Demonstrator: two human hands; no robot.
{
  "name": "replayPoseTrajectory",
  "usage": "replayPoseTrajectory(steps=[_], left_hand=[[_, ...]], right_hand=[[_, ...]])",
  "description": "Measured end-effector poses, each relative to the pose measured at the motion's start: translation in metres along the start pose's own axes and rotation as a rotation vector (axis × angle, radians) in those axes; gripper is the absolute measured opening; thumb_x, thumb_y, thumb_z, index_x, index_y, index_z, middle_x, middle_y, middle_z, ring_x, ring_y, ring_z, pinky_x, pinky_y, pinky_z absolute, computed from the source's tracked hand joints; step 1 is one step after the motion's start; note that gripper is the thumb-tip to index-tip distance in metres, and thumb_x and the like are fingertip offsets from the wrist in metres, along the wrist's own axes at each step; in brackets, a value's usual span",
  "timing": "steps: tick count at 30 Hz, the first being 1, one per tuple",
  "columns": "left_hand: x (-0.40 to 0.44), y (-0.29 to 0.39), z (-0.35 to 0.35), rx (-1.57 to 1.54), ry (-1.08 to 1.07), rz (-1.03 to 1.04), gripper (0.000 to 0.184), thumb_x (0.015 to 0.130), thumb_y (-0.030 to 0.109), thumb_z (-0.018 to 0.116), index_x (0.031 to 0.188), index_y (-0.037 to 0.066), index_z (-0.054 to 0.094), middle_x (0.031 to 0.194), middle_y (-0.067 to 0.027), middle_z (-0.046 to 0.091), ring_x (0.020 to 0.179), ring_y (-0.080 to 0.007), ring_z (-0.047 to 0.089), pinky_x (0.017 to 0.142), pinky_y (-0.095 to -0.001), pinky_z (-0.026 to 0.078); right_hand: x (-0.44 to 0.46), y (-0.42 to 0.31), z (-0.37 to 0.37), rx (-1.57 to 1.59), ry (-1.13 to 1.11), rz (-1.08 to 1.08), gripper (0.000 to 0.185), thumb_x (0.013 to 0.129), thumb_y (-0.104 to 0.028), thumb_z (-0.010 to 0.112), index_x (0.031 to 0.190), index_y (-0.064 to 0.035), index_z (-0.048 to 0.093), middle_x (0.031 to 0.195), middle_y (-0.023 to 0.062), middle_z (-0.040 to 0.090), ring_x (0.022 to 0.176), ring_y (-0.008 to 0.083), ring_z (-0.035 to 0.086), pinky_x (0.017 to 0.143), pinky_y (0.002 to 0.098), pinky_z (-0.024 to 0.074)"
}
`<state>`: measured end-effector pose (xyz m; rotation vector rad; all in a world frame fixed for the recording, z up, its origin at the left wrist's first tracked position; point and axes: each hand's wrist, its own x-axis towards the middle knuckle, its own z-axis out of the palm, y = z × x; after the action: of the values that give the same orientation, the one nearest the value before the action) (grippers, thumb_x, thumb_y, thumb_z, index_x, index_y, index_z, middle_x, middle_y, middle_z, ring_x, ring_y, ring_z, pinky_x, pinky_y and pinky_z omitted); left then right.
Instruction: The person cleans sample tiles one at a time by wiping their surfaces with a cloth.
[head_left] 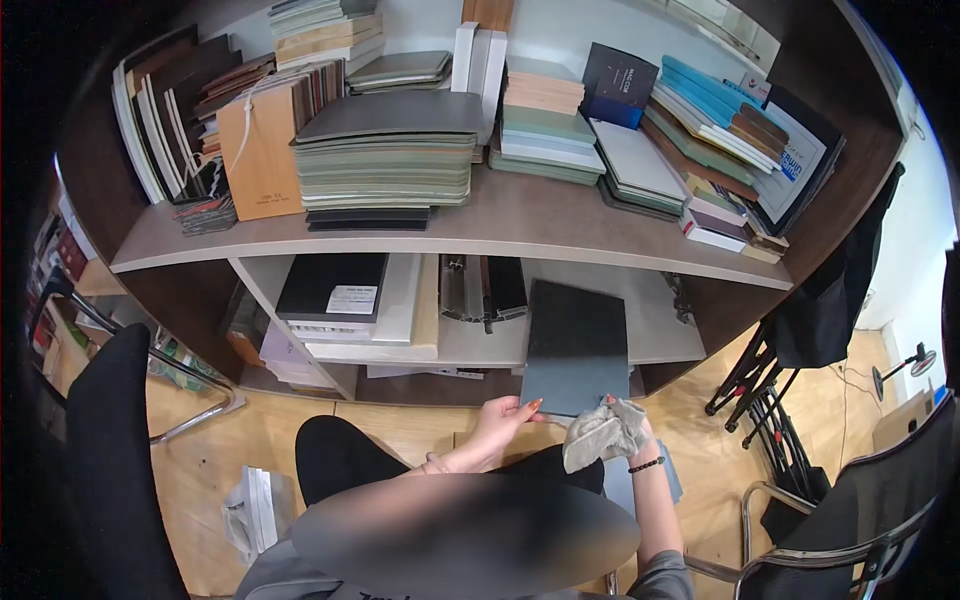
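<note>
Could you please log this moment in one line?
left grip: panel corner | right grip: cloth, at panel's near edge

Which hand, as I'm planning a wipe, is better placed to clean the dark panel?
The right hand, probably: it holds the grey cloth at the dark panel, while the left hand holds the panel's near left corner.

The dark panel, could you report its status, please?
Left hand grips dark panel, near left corner. Right hand holds grey cloth at near right corner. Cloth partly hides it.
</note>
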<state>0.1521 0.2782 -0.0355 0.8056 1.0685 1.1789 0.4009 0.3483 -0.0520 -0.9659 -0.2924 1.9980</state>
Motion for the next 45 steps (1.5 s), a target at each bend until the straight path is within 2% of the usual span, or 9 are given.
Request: replayPoseTrajectory(steps=[12,17,20,21,24,25,28,37,45], left_hand=[[0.072,0.003,0.012,0.338,0.176,-0.085,0.036,0.093,0.034,0.058,0.094,-0.001,0.060,0.090,-0.0106,0.069,0.084,-0.0144,0.064,0.072,-0.0298,0.049],[0.035,0.030,0.023,0.205,0.141,-0.265,0.042,0.090,0.041,0.060,0.094,-0.001,0.060,0.086,-0.0089,0.069,0.083,-0.0195,0.065,0.069,-0.0360,0.050],[0.005,0.043,0.021,1.188,0.068,0.336,0.047,0.085,0.040,0.062,0.105,-0.002,0.058,0.102,-0.0132,0.065,0.097,-0.0268,0.061,0.083,-0.0412,0.047],[0.006,0.040,0.015,1.191,0.066,0.332,0.047,0.085,0.040,0.062,0.105,-0.002,0.058,0.102,-0.0132,0.065,0.097,-0.0268,0.061,0.083,-0.0412,0.047],[0.028,0.023,-0.006,1.461,0.284,1.149,0.056,0.081,0.035,0.064,0.122,-0.002,0.051,0.120,-0.0182,0.055,0.115,-0.0314,0.051,0.099,-0.0428,0.038],[0.033,0.018,-0.011,1.458,0.294,1.154,0.056,0.081,0.035,0.064,0.122,-0.002,0.051,0.120,-0.0182,0.055,0.115,-0.0314,0.051,0.099,-0.0428,0.038],[0.038,0.004,-0.023,1.376,0.295,0.981,0.066,0.079,0.034,0.064,0.133,0.002,0.044,0.131,-0.0192,0.046,0.125,-0.0308,0.041,0.107,-0.0420,0.029],[0.063,-0.019,-0.032,1.515,0.345,1.080,0.072,0.080,0.045,0.061,0.133,-0.001,0.044,0.131,-0.0187,0.047,0.126,-0.0296,0.041,0.104,-0.0402,0.031],[0.065,-0.023,-0.038,1.527,0.358,1.103,0.072,0.082,0.051,0.057,0.134,0.002,0.045,0.129,-0.0151,0.050,0.120,-0.0282,0.046,0.101,-0.0384,0.032]], right_hand=[[0.033,-0.041,0.018,0.034,-0.322,-0.027,0.023,0.095,-0.025,0.052,0.090,-0.0039,0.061,0.087,0.0110,0.066,0.075,0.0252,0.065,0.061,0.0361,0.0538],[-0.033,-0.039,0.031,-0.201,-0.180,-0.434,0.023,0.093,-0.018,0.054,0.111,-0.0032,0.059,0.099,0.0092,0.065,0.082,0.0218,0.065,0.071,0.0310,0.0534],[-0.046,-0.017,0.063,-0.344,0.074,-0.760,0.029,0.094,-0.018,0.053,0.118,-0.0028,0.057,0.109,0.0101,0.064,0.092,0.0229,0.064,0.079,0.0293,0.0514],[-0.040,-0.009,0.076,-0.570,0.083,-0.956,0.031,0.093,-0.018,0.053,0.120,-0.0014,0.056,0.113,0.0112,0.063,0.097,0.0247,0.062,0.082,0.0302,0.0500],[-0.016,0.009,0.109,-1.297,0.066,-1.445,0.038,0.091,-0.018,0.054,0.122,0.0040,0.052,0.123,0.0164,0.057,0.111,0.0306,0.055,0.092,0.0348,0.0455],[-0.001,0.012,0.114,-1.561,0.030,-1.549,0.040,0.091,-0.017,0.054,0.123,0.0065,0.051,0.126,0.0192,0.055,0.115,0.0330,0.052,0.095,0.0377,0.0440],[0.036,0.027,0.130,-2.097,0.006,-1.512,0.043,0.088,-0.017,0.054,0.124,0.0063,0.050,0.126,0.0233,0.052,0.120,0.0354,0.048,0.097,0.0425,0.0421],[0.118,0.006,0.168,-1.863,0.050,-1.168,0.045,0.087,-0.024,0.053,0.120,0.0060,0.053,0.124,0.0263,0.053,0.111,0.0385,0.055,0.094,0.0437,0.0438],[0.170,-0.020,0.180,-2.122,0.167,-0.899,0.037,0.086,-0.022,0.054,0.115,-0.0012,0.061,0.121,0.0204,0.058,0.107,0.0378,0.057,0.094,0.0429,0.0453]])
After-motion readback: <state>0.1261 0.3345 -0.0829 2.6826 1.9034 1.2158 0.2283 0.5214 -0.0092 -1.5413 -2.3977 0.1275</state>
